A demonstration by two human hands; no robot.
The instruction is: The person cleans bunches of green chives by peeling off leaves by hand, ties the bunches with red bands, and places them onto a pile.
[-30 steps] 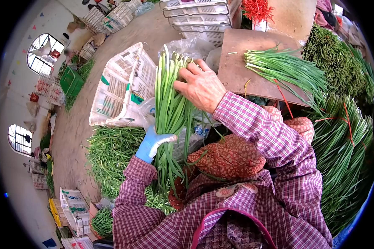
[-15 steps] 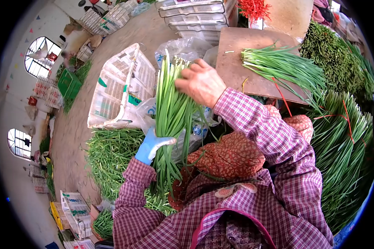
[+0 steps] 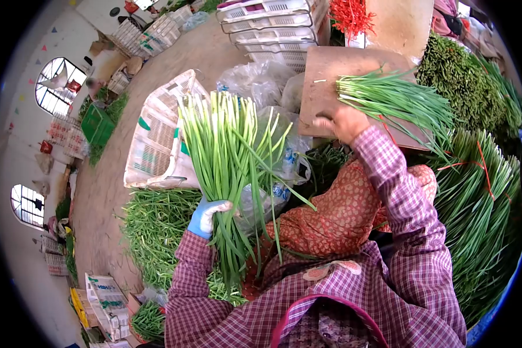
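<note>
My left hand (image 3: 207,216), in a blue and white glove, is closed around the lower part of a loose bunch of garlic chives (image 3: 226,139). Their pale stem ends point up and fan apart, while the green leaves hang below my fist. My bare right hand (image 3: 346,123) hovers at the front edge of a brown board (image 3: 325,69), thumb held out and nothing visible in it. Close beside it on the board lies another bunch of garlic chives (image 3: 394,95). Part of my right fingers is turned away from view.
A white plastic crate (image 3: 156,139) leans at the left, above a heap of loose green leaves (image 3: 156,232). Clear plastic bags (image 3: 258,81) lie behind my bunch. Stacked crates (image 3: 272,35) and red ties (image 3: 351,17) stand behind. Tied chives (image 3: 475,232) fill the right side.
My right hand has left the top of the held bunch and moved right and down to the board. The stems in my left hand now spread wider.
</note>
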